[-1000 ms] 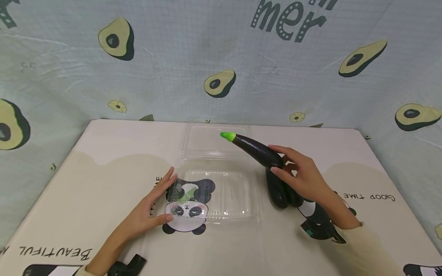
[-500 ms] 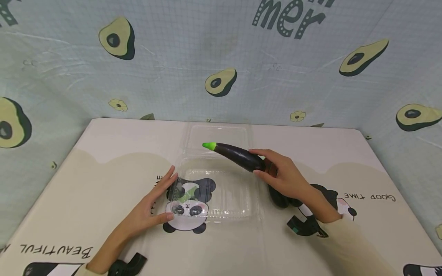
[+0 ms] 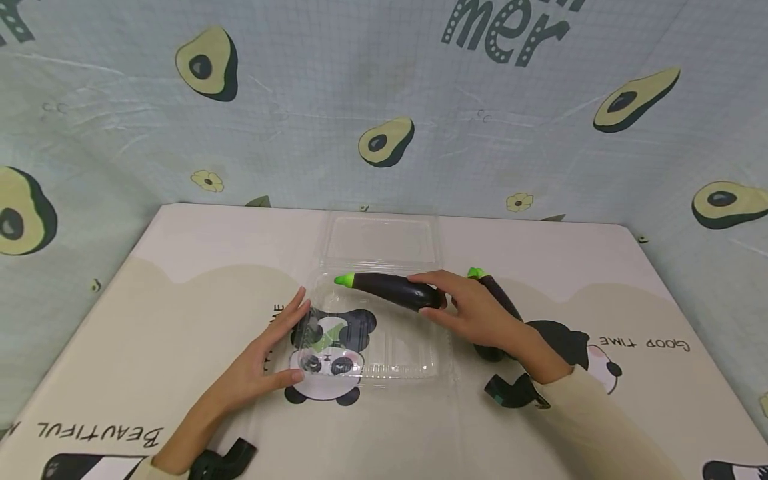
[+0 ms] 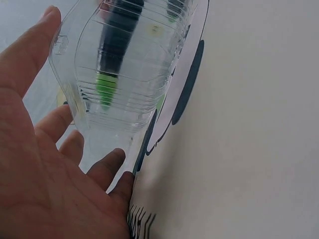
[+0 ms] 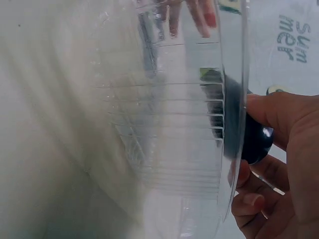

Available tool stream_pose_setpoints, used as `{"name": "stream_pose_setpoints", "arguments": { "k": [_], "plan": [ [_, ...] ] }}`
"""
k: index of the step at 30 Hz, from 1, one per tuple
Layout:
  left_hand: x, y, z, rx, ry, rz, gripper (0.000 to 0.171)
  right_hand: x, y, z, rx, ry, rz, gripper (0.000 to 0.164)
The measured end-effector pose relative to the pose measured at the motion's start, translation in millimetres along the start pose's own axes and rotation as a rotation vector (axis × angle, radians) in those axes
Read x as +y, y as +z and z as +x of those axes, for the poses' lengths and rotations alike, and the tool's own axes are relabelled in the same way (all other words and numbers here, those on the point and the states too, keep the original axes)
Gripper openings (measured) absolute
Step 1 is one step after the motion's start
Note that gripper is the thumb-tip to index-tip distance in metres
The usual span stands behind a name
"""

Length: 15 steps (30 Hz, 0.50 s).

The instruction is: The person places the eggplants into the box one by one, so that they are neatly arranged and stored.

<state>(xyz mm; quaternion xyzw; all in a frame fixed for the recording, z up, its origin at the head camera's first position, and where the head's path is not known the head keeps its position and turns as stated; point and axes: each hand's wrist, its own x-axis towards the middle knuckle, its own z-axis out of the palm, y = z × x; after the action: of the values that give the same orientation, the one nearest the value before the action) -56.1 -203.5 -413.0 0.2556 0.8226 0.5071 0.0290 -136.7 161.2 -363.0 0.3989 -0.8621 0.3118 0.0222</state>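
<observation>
My right hand (image 3: 480, 317) grips a dark purple eggplant (image 3: 387, 289) by its thick end. Its bright green stem tip points left, over the far half of a clear plastic clamshell container (image 3: 402, 350). In the right wrist view the eggplant (image 5: 259, 142) shows partly through the container's wall, between thumb and fingers. With thumb and fingers spread, my left hand (image 3: 258, 363) rests at the container's left rim; the left wrist view puts the fingers (image 4: 56, 122) right beside that wall. Right of the container lies another eggplant (image 3: 500, 295), partly covered by the right hand.
The container's lid (image 3: 381, 239) lies folded back toward the rear wall. A further dark rounded end (image 3: 489, 353) pokes out below the right wrist. The table mat (image 3: 198, 320) carries printed pandas and lettering; a cloth with avocado prints (image 3: 384, 80) hangs behind.
My right hand has carried the eggplant left and down, from beside the container to over it, turning it flatter. Another eggplant's green tip has come into sight. The left hand stays put.
</observation>
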Motion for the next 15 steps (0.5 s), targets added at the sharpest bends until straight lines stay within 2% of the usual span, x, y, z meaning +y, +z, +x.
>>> {"name": "stream_pose_setpoints", "arguments": {
  "k": [15],
  "plan": [
    [-0.3, 1.0, 0.3, -0.005, 0.004, 0.008, 0.091, -8.1, 8.1, 5.8, -0.065, -0.003, -0.137, 0.051]
  ]
}}
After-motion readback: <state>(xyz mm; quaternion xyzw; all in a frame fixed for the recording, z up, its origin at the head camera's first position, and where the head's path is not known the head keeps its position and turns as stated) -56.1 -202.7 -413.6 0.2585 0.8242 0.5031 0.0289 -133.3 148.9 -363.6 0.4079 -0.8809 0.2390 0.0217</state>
